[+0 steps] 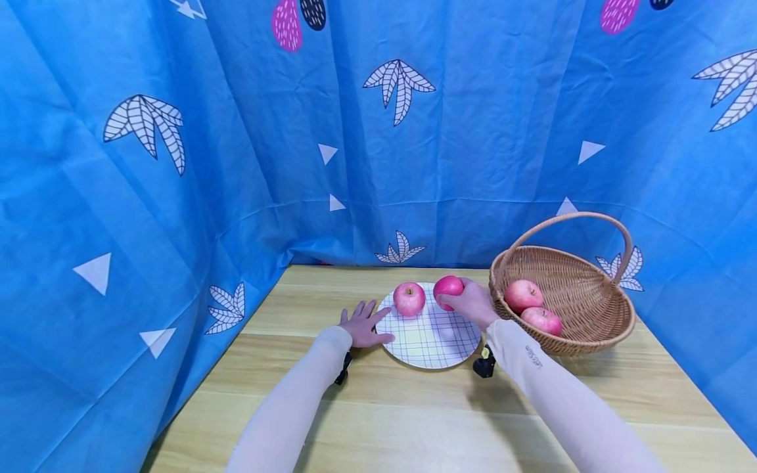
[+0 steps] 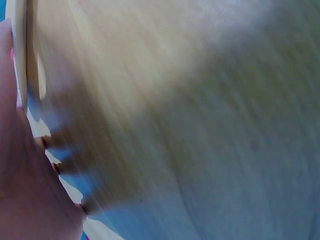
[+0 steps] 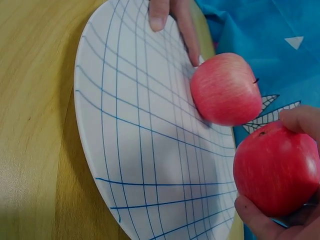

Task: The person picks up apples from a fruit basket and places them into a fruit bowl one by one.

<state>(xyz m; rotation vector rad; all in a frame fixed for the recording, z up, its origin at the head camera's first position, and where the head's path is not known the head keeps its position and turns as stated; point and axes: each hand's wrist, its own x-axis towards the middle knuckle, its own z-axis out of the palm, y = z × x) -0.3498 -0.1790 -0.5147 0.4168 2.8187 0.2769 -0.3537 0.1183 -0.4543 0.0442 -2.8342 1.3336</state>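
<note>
My right hand [image 1: 475,306] grips a red apple [image 1: 448,291] over the right side of a white plate with a blue grid [image 1: 432,341]. In the right wrist view, thumb and fingers curl round this held apple [image 3: 277,170]. Another apple [image 1: 409,299], paler pink, sits on the plate's far left part. At the plate's left edge, my left hand [image 1: 362,326] rests with fingers spread, thumb and forefinger touching the rim. The left wrist view shows only part of that left hand [image 2: 30,185], beside the plate's edge.
A wicker basket [image 1: 568,282] with a tall handle stands tilted to the right of the plate, with two apples [image 1: 523,296] inside. Light wood table [image 1: 408,420] lies under everything. A blue patterned curtain [image 1: 503,131] hangs behind and along both sides.
</note>
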